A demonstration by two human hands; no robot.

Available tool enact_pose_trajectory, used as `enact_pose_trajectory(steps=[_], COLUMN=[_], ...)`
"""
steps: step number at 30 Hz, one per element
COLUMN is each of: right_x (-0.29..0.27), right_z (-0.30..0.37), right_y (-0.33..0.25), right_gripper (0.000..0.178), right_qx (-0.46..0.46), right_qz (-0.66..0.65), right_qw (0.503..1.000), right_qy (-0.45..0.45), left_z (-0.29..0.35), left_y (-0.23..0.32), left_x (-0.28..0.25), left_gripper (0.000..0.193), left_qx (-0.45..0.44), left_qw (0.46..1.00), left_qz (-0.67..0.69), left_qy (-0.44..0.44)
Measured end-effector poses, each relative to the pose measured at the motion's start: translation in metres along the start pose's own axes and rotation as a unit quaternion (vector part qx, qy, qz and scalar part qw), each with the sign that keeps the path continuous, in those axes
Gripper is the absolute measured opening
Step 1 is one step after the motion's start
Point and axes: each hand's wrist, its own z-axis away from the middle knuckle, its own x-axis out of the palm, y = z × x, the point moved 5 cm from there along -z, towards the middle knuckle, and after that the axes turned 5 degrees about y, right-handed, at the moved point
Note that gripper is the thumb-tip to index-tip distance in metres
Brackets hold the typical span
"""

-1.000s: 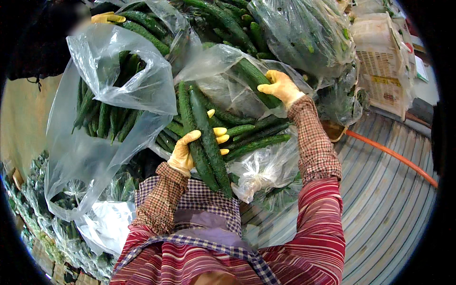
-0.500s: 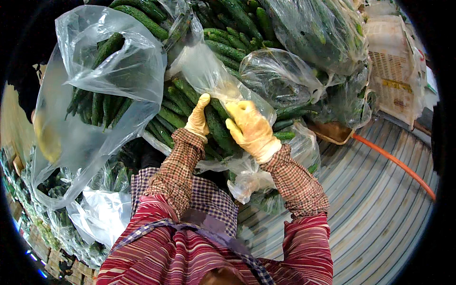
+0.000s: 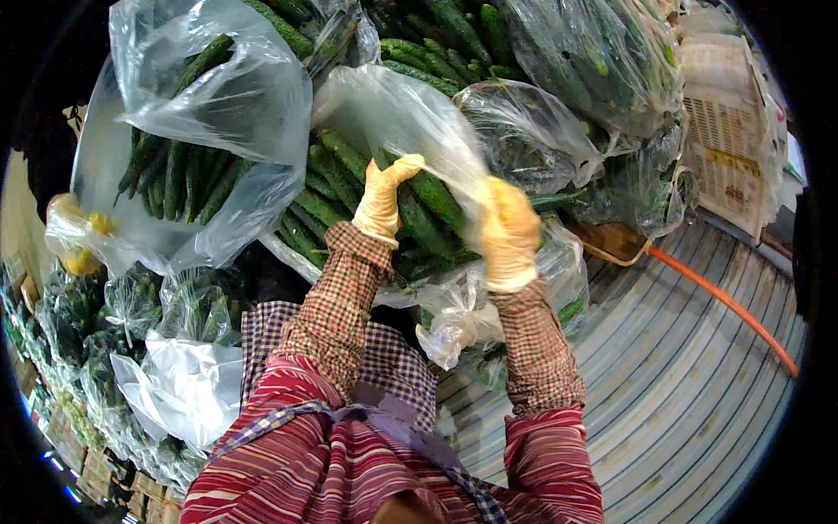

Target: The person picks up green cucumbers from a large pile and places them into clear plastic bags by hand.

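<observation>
Cucumbers (image 3: 336,175) lie in front of me inside a clear plastic bag (image 3: 410,105), its film stretched up over them. My left hand (image 3: 381,203), in a pale yellow glove, is at the bag's edge over the cucumbers. Its thumb sticks out to the right; most of its other fingers are hidden, curled where the film meets the hand. My right hand (image 3: 510,229), gloved alike and slightly blurred, is closed on the film at the bag's right side.
At far left another person's gloved hand (image 3: 83,240) holds an open bag of cucumbers (image 3: 188,179). Filled bags (image 3: 594,61) and a knotted bag (image 3: 463,323) surround mine. A pale plastic crate (image 3: 720,122), an orange hose (image 3: 724,306) and ribbed metal flooring (image 3: 681,375) are at right.
My right hand has moved to the right and closed, drawing the film wider over the cucumbers. My left hand has shifted slightly right, its thumb now pointing right. The other person's bag has been lifted.
</observation>
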Motion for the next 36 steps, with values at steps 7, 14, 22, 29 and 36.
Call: enact_pose_trajectory(steps=[7, 14, 22, 29, 36], right_x=[-0.060, -0.058, 0.094, 0.046, 0.039], right_z=[-0.107, -0.106, -0.157, -0.187, -0.200], right_y=[0.096, -0.123, -0.201, -0.193, -0.205], right_gripper=[0.027, 0.086, 0.056, 0.012, 0.015], right_qx=[-0.031, -0.201, -0.051, 0.073, 0.022], right_qz=[0.268, -0.198, -0.074, -0.358, -0.429], right_qw=[0.962, 0.948, 0.991, 0.927, 0.897], right_qy=[0.042, -0.149, -0.098, -0.083, -0.101], left_z=[0.075, 0.199, 0.149, 0.134, 0.101], left_y=[0.043, 0.192, 0.248, 0.217, 0.218], left_x=[-0.039, 0.014, 0.077, 0.049, 0.043], left_gripper=[0.054, 0.105, 0.066, 0.065, 0.058], left_qx=[-0.126, -0.043, 0.073, 0.062, 0.064], left_qw=[0.890, 0.921, 0.955, 0.952, 0.950], left_qz=[-0.386, -0.232, 0.263, 0.298, 0.305], left_qy=[-0.206, -0.309, -0.118, -0.043, -0.007])
